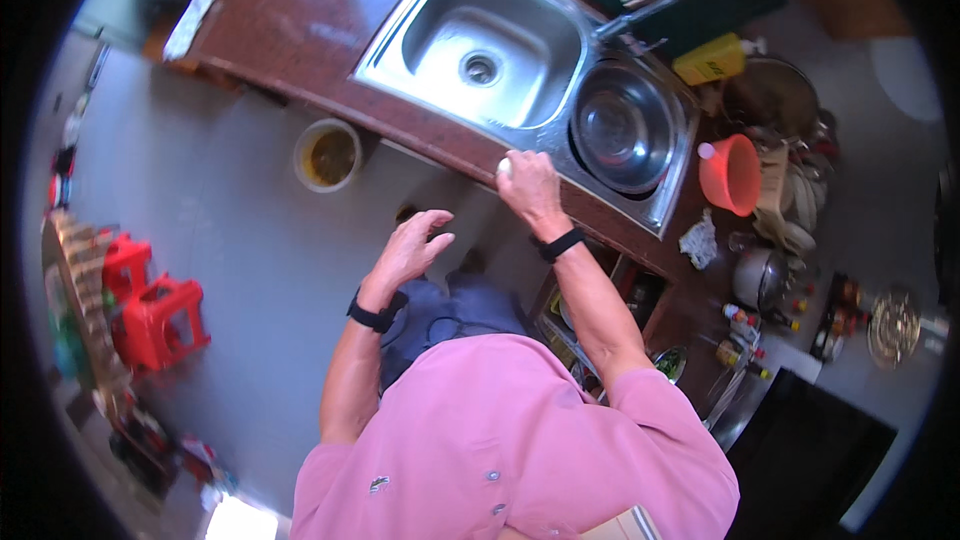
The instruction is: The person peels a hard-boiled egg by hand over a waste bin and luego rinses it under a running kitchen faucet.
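My right hand (529,184) is at the front edge of the reddish-brown countertop (300,45), beside the sink. Its fingers are curled around a small, pale, rounded object (505,168), mostly hidden by the hand, so I cannot tell exactly what it is. My left hand (411,249) hangs in the air in front of the counter, fingers apart, with nothing in it. Just beyond the right hand lies a stainless steel double sink (551,136). Its larger basin (450,52) shows a drain, and a metal bowl (624,127) sits in the smaller basin.
A chrome faucet (637,11) rises behind the sink. To the right are a yellow bottle (709,61), a coral plastic container (730,176), a crumpled cloth (699,241) and a lidded pot (759,277). A bucket (352,157) with brownish contents stands below the counter; red plastic stools (161,322) are at left.
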Demonstrator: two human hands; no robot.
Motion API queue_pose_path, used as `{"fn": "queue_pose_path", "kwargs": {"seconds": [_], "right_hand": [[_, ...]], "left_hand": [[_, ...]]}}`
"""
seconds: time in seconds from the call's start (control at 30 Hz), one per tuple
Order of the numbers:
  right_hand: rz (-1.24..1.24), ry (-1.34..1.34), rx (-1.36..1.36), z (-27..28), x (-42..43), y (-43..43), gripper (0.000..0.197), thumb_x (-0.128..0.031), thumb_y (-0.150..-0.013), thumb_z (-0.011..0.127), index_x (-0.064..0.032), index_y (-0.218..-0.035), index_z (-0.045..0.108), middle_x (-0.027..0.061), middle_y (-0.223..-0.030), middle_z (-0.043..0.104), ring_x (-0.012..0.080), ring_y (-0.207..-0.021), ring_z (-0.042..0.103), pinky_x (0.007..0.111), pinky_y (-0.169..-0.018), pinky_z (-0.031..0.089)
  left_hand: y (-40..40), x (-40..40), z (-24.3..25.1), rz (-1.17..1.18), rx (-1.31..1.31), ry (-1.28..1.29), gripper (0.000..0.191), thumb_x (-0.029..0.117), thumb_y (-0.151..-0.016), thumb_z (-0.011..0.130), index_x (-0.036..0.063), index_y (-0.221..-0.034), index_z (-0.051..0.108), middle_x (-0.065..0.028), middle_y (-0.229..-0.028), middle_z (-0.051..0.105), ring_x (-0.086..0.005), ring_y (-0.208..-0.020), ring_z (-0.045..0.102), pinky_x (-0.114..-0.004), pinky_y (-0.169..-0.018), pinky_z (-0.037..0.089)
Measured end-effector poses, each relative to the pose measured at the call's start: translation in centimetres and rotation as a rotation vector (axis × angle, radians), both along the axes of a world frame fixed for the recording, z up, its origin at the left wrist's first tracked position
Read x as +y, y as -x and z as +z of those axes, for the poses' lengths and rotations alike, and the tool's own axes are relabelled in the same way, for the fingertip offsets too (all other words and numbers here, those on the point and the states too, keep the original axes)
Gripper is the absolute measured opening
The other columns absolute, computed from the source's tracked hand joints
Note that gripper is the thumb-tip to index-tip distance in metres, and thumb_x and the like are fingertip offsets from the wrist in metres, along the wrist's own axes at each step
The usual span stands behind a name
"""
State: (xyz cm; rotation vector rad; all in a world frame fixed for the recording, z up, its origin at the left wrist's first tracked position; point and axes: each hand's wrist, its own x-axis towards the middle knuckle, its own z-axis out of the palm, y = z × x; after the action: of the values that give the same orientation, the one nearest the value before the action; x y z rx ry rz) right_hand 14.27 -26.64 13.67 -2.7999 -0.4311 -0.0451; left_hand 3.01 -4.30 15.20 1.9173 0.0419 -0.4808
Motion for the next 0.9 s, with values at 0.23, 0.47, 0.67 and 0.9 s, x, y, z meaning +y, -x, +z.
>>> {"fn": "queue_pose_path", "kwargs": {"seconds": [0.23, 0.47, 0.67, 0.9], "right_hand": [[0.033, 0.085, 0.153, -0.1, -1.9, 0.6, 0.026, -0.022, -0.091, 0.05, -0.0018, -0.102, 0.061, 0.0249, -0.092, 0.061, 0.0404, -0.085, 0.06, 0.05, -0.078, 0.051], [0.035, -0.461, 0.255, 2.4, -2.0, 3.2, 0.032, -0.014, -0.09, 0.055, -0.0002, -0.119, 0.061, 0.0188, -0.105, 0.062, 0.0325, -0.097, 0.062, 0.037, -0.086, 0.048], [-0.089, -0.79, 0.555, -5.6, -0.6, 8.7, 0.035, -0.005, -0.089, 0.059, 0.0018, -0.123, 0.058, 0.0136, -0.116, 0.061, 0.0215, -0.106, 0.06, 0.032, -0.091, 0.048], [-0.251, -0.943, 0.667, -16.0, 0.4, 6.9, 0.042, -0.007, -0.092, 0.058, 0.0003, -0.133, 0.052, 0.0103, -0.117, 0.062, 0.0168, -0.105, 0.059, 0.03, -0.093, 0.045]], "left_hand": [[4.9, -6.3, -4.4, 0.019, 0.083, 0.119, 0.038, 0.02, -0.088, 0.065, 0.0008, -0.12, 0.06, -0.0173, -0.114, 0.065, -0.0273, -0.105, 0.063, -0.037, -0.091, 0.05], [4.6, -9.1, -6.8, 0.123, 0.136, 0.435, 0.043, 0.014, -0.09, 0.064, -0.0002, -0.129, 0.053, -0.0155, -0.113, 0.064, -0.0229, -0.105, 0.063, -0.035, -0.092, 0.051], [1.4, -6.8, -11.6, 0.249, 0.413, 0.993, 0.063, 0.007, -0.089, 0.067, 0.0008, -0.144, 0.037, -0.0089, -0.125, 0.056, -0.0125, -0.103, 0.058, -0.028, -0.088, 0.05], [-2.6, -6.1, -20.8, 0.196, 0.288, 0.66, 0.056, 0.014, -0.084, 0.074, -0.003, -0.133, 0.051, -0.0098, -0.114, 0.065, -0.0132, -0.1, 0.06, -0.028, -0.09, 0.047]]}}
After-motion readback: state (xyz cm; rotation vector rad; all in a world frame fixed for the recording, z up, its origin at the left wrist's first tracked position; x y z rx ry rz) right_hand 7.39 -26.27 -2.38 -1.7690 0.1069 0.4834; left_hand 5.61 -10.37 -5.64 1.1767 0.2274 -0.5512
